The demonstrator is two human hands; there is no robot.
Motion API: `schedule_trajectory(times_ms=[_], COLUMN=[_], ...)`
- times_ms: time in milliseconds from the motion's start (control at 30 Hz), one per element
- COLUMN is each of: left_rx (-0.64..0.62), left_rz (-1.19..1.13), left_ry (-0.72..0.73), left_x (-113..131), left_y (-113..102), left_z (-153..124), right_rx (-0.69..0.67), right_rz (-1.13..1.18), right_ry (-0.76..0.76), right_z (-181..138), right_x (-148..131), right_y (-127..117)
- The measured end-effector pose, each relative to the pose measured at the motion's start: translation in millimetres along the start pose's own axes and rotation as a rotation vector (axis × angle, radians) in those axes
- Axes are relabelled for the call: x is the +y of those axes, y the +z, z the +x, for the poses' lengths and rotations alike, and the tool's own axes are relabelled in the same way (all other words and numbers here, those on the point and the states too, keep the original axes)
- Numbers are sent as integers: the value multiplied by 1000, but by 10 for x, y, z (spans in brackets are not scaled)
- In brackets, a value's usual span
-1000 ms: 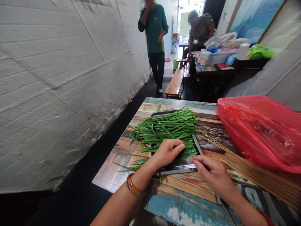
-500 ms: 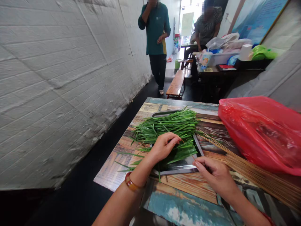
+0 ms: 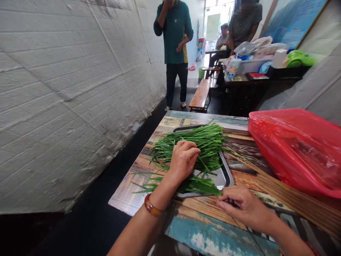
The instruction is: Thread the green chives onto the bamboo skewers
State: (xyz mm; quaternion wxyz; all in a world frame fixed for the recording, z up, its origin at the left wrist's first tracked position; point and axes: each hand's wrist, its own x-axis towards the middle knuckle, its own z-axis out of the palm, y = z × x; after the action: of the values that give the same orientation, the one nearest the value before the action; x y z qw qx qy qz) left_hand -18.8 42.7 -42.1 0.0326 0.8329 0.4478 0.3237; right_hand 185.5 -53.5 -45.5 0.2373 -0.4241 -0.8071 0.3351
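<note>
A: Where are the green leaves to be found?
B: A broad pile (image 3: 210,144) is heaped across the metal tray (image 3: 226,174), at the centre of the frame. A smaller bundle (image 3: 201,185) is laid below it, over the tray's near edge.
A: How is the right hand (image 3: 241,206) posed?
B: It is reached in from the lower right, knuckles up and fingers bent. The bundle's right end is grasped at thumb and forefinger; whether a stick is pinched there too cannot be told.
A: And the left hand (image 3: 184,160)?
B: It is raised over the pile's lower part, wrist bent, fingers curled, thumb brought near the forefinger. Whether anything is gripped cannot be told. An amber bracelet (image 3: 152,206) is worn on that forearm.
A: What is seen farther out?
B: Thin sticks (image 3: 290,199) are spread at the lower right, below a red plastic bag (image 3: 290,149). All is borne by a patterned table (image 3: 191,227).
</note>
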Motion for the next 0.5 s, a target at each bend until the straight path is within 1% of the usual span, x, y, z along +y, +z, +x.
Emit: schedule_trajectory(times_ms=[100, 167, 333, 500], left_rx=[-137, -196, -265, -313], left_rz=[3, 35, 122, 132], left_ry=[108, 145, 187, 241], left_x=[33, 40, 31, 27], left_y=[40, 64, 96, 141], left_z=[-5, -8, -6, 0], right_rx=[-31, -39, -21, -35], right_rz=[-15, -18, -4, -19], right_ry=[-7, -7, 3, 15], right_z=[5, 7, 9, 3], right_x=[3, 12, 49, 92], right_y=[3, 13, 44, 49])
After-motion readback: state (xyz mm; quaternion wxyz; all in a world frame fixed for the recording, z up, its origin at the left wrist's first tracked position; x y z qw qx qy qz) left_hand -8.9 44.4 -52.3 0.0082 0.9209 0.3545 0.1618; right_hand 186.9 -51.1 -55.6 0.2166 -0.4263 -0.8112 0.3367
